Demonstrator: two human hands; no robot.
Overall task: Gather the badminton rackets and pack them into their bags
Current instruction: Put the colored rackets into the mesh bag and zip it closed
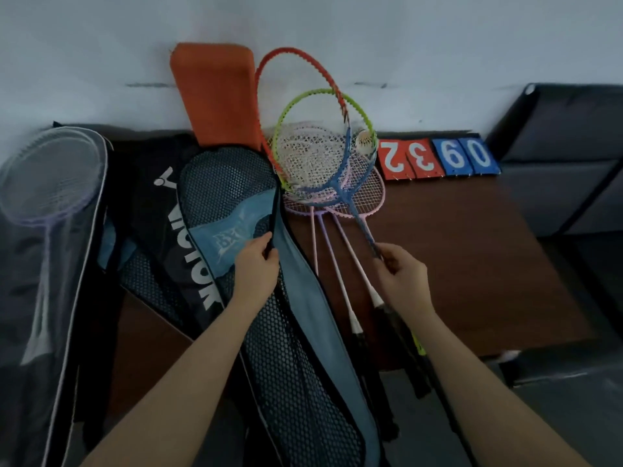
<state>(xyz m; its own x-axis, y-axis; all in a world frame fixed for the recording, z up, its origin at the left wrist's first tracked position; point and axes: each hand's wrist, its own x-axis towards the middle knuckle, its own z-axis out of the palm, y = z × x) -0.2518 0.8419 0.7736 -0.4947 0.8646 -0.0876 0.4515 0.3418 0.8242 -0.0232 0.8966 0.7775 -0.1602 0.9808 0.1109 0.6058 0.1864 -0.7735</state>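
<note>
On the worktop (472, 264), one racket (50, 183) sits bagged far left, the loose rackets (323, 163) remain unpacked; my left hand (258, 267) fingers grip the blue mesh bag (236, 197) mouth, my right hand (403, 281) fingers pinch the blue racket (350, 203) shaft.

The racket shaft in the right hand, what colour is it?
Blue, running up to a blue frame; the racket shaft shows best in the head view.

Two bare forearms, no sleeves visible
</note>
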